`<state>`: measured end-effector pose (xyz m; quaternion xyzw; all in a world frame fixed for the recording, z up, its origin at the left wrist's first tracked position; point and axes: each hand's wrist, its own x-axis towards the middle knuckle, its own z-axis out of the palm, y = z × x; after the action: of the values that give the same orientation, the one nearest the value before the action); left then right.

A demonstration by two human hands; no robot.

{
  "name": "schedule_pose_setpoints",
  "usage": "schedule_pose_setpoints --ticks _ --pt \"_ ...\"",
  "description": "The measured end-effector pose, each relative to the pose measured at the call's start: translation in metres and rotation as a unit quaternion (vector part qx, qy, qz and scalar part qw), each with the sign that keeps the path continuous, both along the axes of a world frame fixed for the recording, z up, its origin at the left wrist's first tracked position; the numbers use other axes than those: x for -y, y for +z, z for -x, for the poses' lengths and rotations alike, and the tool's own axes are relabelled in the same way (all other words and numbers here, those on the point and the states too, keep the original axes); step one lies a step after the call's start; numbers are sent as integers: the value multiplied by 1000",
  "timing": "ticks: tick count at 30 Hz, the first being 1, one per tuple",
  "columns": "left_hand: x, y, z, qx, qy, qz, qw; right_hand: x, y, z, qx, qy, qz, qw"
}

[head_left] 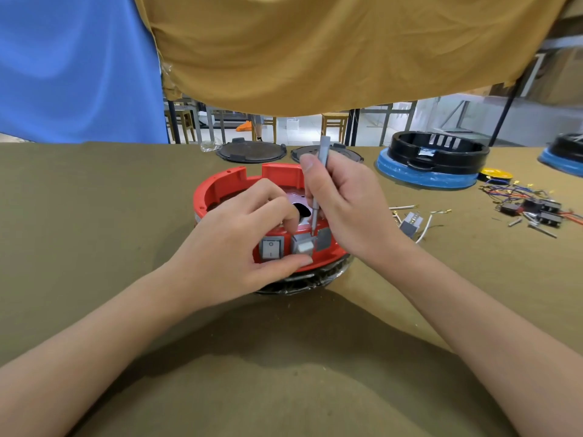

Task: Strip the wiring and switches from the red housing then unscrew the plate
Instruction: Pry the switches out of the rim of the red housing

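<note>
Head view. The red housing (220,190) is seen at mid-table (94,216), its open side up, front wall toward the person.

Three switch slots in that wall: left switch (270,250) seated; middle switch (302,244) tilted and part-way out; right slot (323,239) apparently emptied.

The middle switch is pinched in the grip of the left hand (239,244), thumb below, fingers curled over the rim.

A grey screwdriver (319,187) is clasped pen-fashion by the right hand (344,203), shaft near upright, tip just above and right of the middle switch. The right hand is judged nearer for prying.

A freed switch (410,223) with wires is noted to the right, well apart.
</note>
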<state>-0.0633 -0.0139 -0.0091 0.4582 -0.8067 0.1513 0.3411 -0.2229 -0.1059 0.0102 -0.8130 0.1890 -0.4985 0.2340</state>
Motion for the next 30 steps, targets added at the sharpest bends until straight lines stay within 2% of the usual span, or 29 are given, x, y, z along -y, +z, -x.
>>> schedule_pose_setpoints --ticks 11,20,22,26,30 --pt "3 -3 -3 -38 -53 -20 998 -5 -1 -6 12 -2 -14 1000" --pt "4 -3 -4 -43 -64 -23 997 2 13 -16 -144 19 -65 987" --pt "4 -4 -4 -44 -63 -24 997 1 11 -14 -120 13 -59 991" --pt "3 -3 -4 -39 -61 -24 997 -4 -2 -4 0 -10 -15 1000" --pt "3 -3 -4 -38 -57 -24 997 -11 -10 -3 38 -8 23 999"
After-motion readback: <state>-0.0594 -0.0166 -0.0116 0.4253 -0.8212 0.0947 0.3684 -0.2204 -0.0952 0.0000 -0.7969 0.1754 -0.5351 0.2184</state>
